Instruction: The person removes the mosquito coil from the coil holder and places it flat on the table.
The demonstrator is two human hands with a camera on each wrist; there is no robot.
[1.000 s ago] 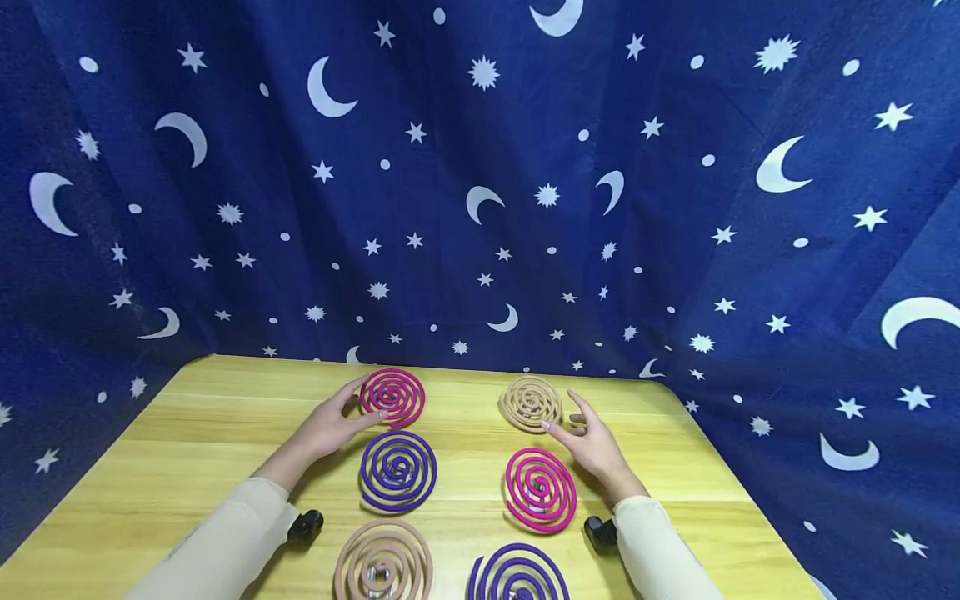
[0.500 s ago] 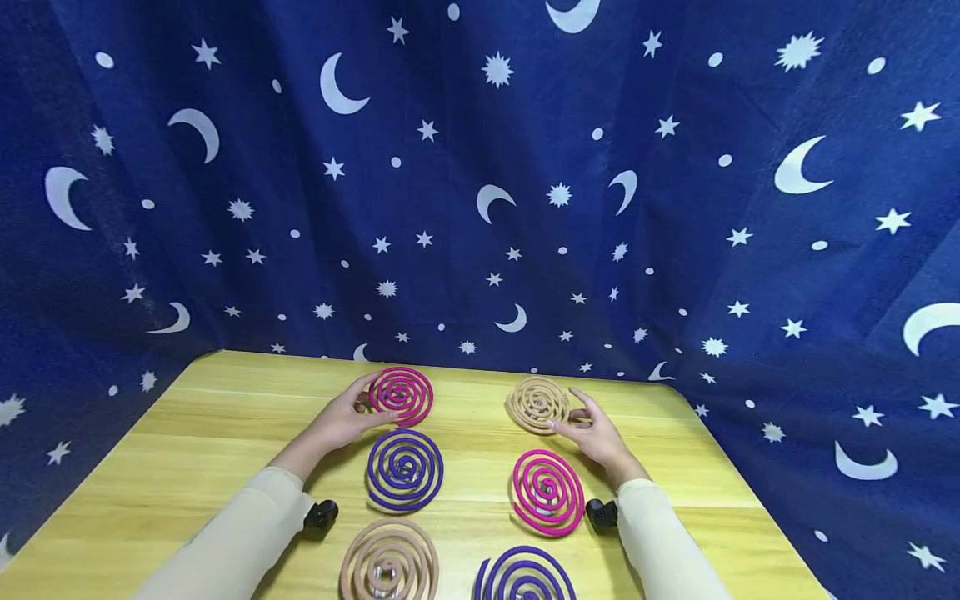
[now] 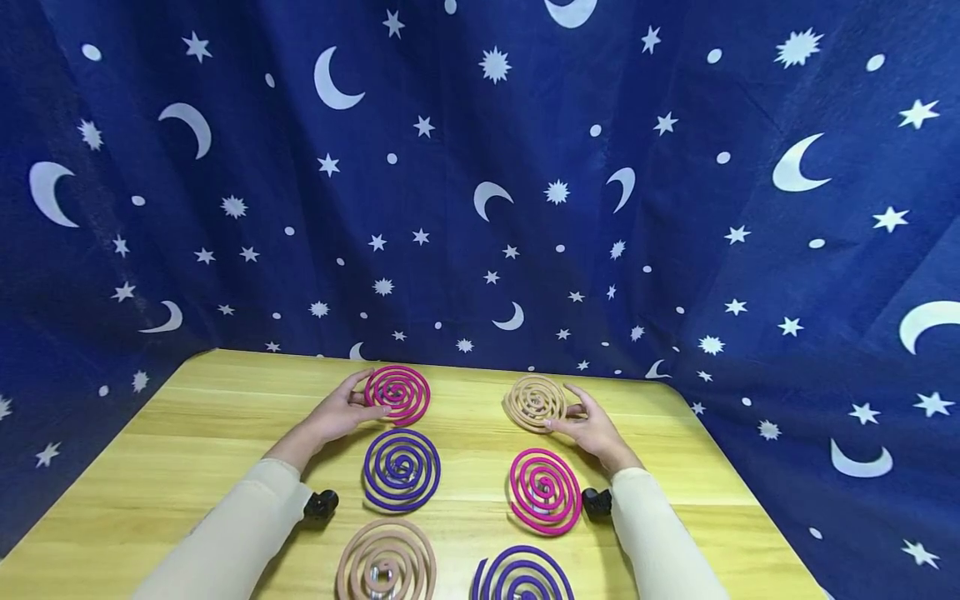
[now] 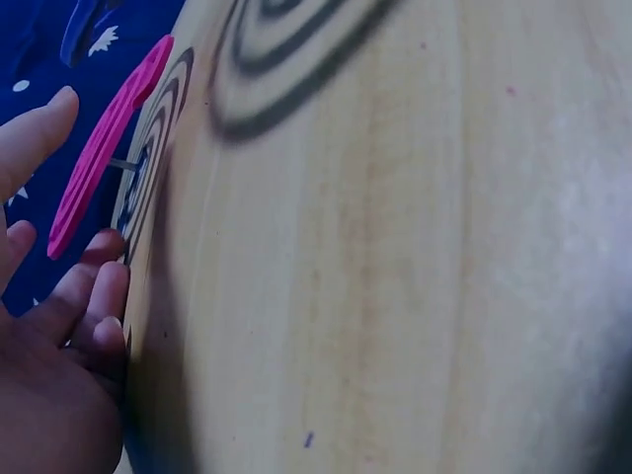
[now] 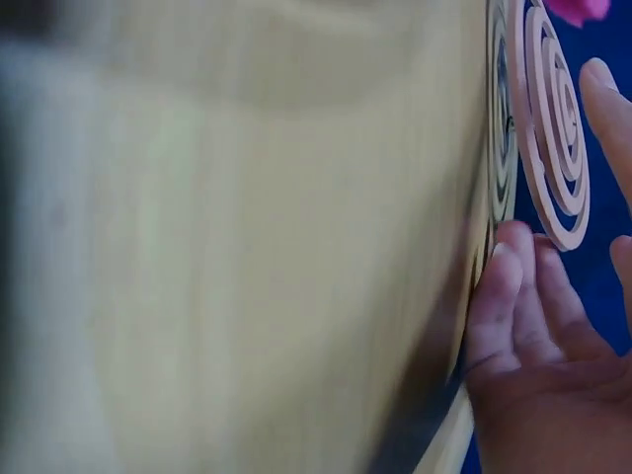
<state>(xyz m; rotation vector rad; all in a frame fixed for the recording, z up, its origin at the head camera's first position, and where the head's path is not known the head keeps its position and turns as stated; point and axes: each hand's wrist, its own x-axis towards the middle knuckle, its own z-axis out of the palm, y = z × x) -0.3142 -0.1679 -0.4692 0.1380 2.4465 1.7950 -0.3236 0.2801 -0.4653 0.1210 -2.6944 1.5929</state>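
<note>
My left hand (image 3: 333, 418) is at the left edge of a pink mosquito coil (image 3: 398, 395) at the back left. In the left wrist view that pink coil (image 4: 104, 148) stands raised above the table on a thin stem, between the parted thumb and fingers. My right hand (image 3: 595, 427) is at the right edge of a tan mosquito coil (image 3: 536, 402) at the back right. In the right wrist view the thumb stays apart from this tan coil (image 5: 536, 163), while the other fingers lie low beside it, near the table.
Nearer on the left are a purple coil (image 3: 403, 467) and a tan coil (image 3: 386, 567). On the right lie another pink coil (image 3: 545, 487) and a purple coil (image 3: 527, 595), cut off by the frame. A blue star-patterned curtain (image 3: 442, 208) hangs behind the wooden table (image 3: 210, 408).
My right hand has come left to the tan coil's edge. The left hand has edged closer around the pink coil. The head view has shifted slightly; the coils keep their arrangement.
</note>
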